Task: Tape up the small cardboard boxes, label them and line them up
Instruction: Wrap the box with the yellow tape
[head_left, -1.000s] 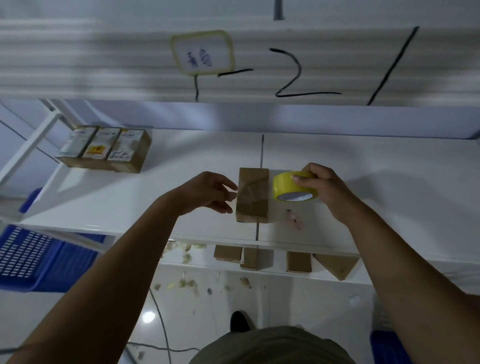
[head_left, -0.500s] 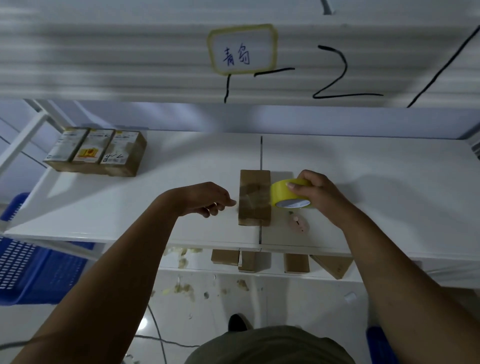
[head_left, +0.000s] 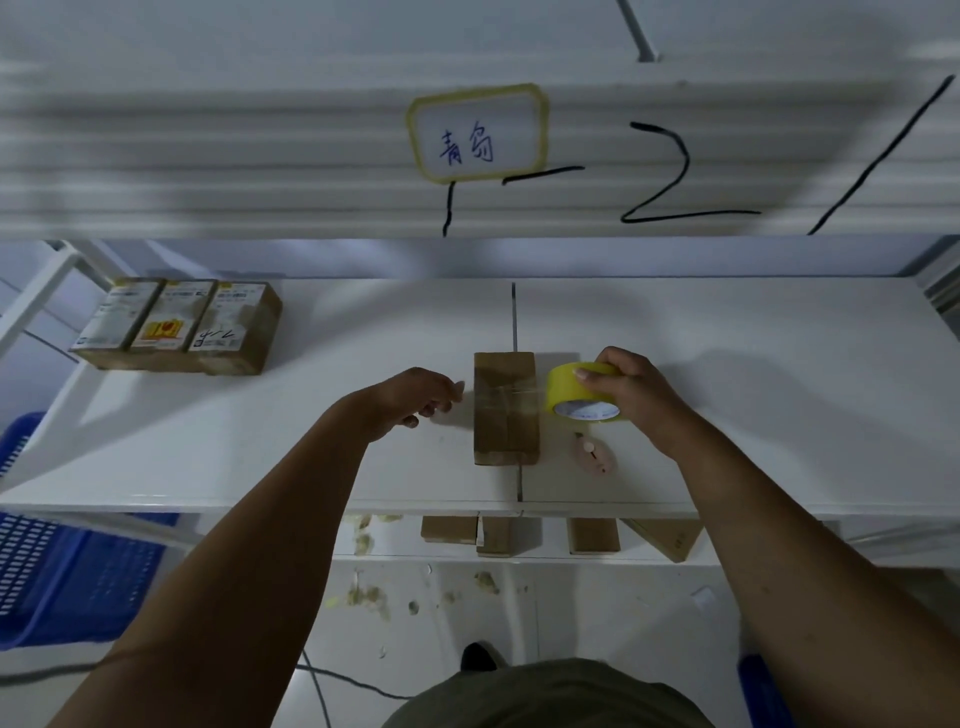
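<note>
A small brown cardboard box (head_left: 505, 408) lies on the white shelf (head_left: 311, 457) at the middle seam, with clear tape across its top. My right hand (head_left: 631, 395) grips a yellow tape roll (head_left: 579, 392) held against the box's right side. My left hand (head_left: 415, 397) hovers just left of the box with loosely curled fingers, holding nothing and not touching it. Three labelled boxes (head_left: 179, 325) stand side by side at the shelf's back left.
A small pink cutter (head_left: 592, 452) lies on the shelf right of the box. Several plain boxes (head_left: 561, 535) sit on the lower shelf. Blue crates (head_left: 62, 571) stand at the left. An upper shelf edge with a handwritten tag (head_left: 478, 132) overhangs.
My left hand has drawn back a little from the box's left side. The tape roll stays against the box's right side. The view has shifted to the left.
</note>
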